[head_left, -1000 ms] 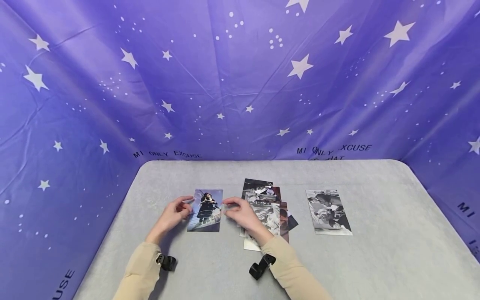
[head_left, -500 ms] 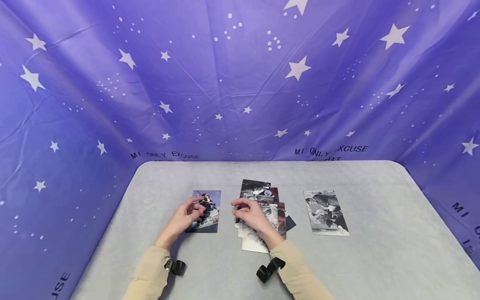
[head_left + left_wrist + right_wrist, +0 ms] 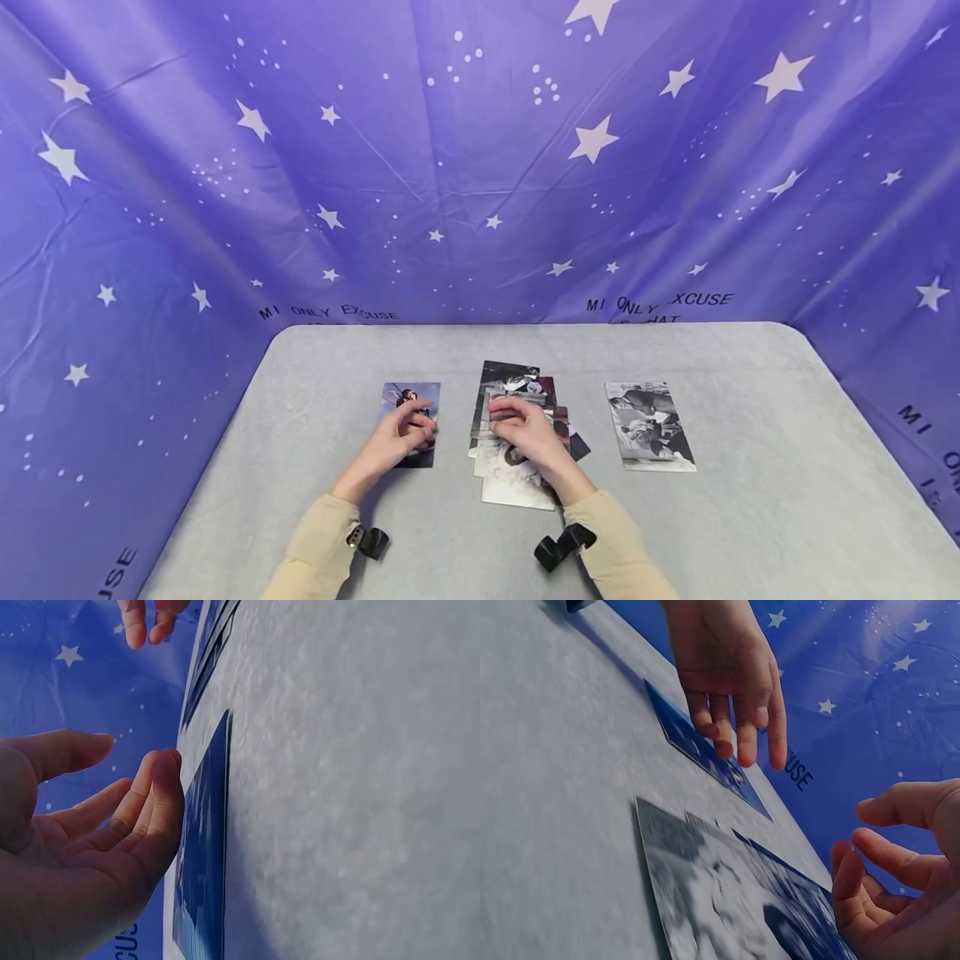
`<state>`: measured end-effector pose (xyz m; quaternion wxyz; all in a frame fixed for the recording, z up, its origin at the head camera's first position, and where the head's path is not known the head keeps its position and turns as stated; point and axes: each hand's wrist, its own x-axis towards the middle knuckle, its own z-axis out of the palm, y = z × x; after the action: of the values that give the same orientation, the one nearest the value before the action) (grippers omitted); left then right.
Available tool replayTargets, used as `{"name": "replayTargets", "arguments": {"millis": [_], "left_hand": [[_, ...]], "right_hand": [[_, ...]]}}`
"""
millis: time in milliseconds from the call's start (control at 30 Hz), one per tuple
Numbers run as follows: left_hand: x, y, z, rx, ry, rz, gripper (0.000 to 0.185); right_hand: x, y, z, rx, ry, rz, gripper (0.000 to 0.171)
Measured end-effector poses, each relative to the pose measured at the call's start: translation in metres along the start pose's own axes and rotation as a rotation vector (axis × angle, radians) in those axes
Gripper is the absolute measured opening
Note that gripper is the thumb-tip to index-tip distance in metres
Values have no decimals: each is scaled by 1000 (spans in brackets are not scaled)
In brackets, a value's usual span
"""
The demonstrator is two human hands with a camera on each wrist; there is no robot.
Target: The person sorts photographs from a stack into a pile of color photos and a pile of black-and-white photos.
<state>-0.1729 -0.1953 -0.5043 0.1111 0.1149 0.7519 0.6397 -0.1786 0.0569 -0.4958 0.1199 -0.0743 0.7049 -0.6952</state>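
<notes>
A colour photo (image 3: 408, 393) lies on the grey table (image 3: 750, 500), left of centre. My left hand (image 3: 420, 421) hovers over its lower half, fingers relaxed and holding nothing; in the left wrist view the left hand (image 3: 127, 795) sits just beside the photo's (image 3: 206, 855) surface. To the right, my right hand (image 3: 506, 417) is over a loose pile of black-and-white photos (image 3: 510, 375), fingers loosely curved. In the right wrist view the right hand (image 3: 870, 847) stays slightly above the pile (image 3: 720, 900), gripping nothing. The left hand (image 3: 735, 727) shows beyond, above the colour photo (image 3: 697, 750).
A single black-and-white photo (image 3: 648, 425) lies apart, right of the pile. A purple star-printed backdrop (image 3: 480, 167) encloses the table at the back and both sides. Black wrist-camera mounts (image 3: 558, 546) sit on both sleeves.
Both hands slid rightward: the left from the colour photo's left edge onto its lower half, the right from between the photos onto the pile.
</notes>
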Motion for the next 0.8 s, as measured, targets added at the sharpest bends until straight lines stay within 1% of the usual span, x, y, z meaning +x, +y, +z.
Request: {"name": "replayTargets", "arguments": {"millis": [233,400,600,733,800], "left_hand": [[-1,-1,11,6,-20,-7,44],[0,-1,22,-27,-37,-18,44],[4,-1,37,-71,-50,-45,45],[4,-3,43,-84,-50,-65,46],[3,-4,45,-90,-50,-64,46]], "right_hand": [[-11,-3,-17,-54,58,37,35],[-17,-3,-28,-60,109,61,35],[-26,-1,-36,-58,149,58,36],[-32,-3,-38,-49,168,62,36],[-34,-3,-40,-39,177,60,36]]}}
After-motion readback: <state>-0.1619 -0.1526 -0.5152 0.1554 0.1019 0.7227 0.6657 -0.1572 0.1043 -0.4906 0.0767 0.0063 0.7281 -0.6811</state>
